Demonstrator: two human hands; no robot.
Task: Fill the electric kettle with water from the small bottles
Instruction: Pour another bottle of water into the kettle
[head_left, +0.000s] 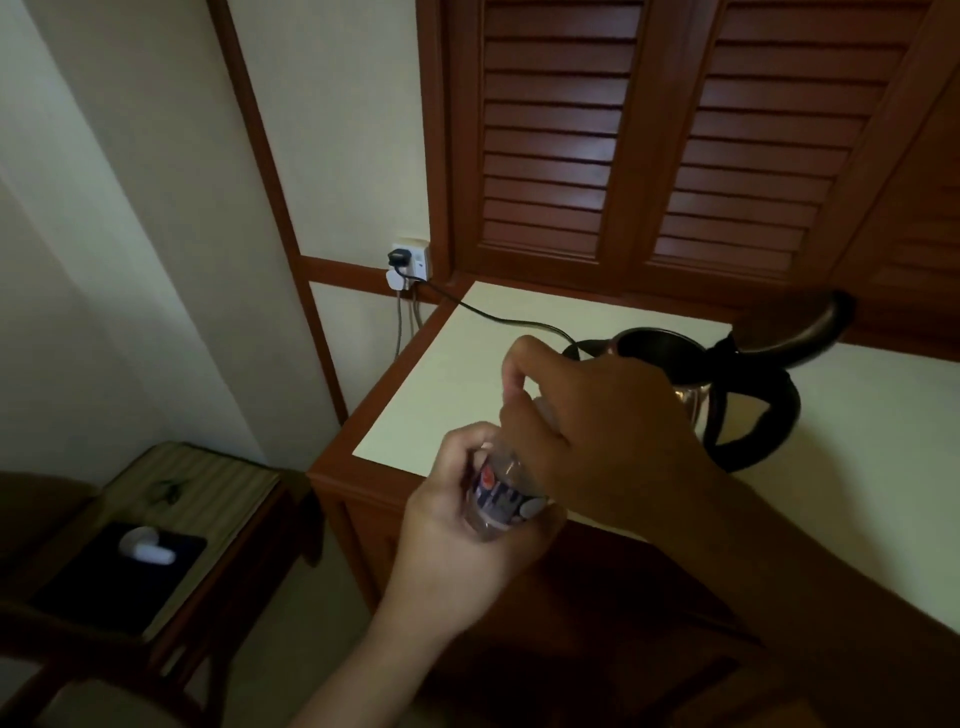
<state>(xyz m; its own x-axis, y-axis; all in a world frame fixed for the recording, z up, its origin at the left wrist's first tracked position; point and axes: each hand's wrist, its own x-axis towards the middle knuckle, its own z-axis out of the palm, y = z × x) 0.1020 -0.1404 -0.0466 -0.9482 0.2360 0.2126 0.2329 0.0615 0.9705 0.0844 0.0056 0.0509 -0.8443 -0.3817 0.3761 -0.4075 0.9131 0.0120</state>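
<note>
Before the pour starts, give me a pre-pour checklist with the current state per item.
1. Kettle lid open: ok. It stands raised, mouth exposed.
2. Kettle upright on the counter: ok.
3. Bottle secured: ok. The left hand grips its body.
4. Cap off: cannot tell. The right hand curls round the bottle's top and hides it.
5. Bottle over the kettle mouth: not ok. It is held short of the kettle, near the counter's front edge.
6. Power off: cannot tell. The cord runs to the wall socket; no switch state shows.
</note>
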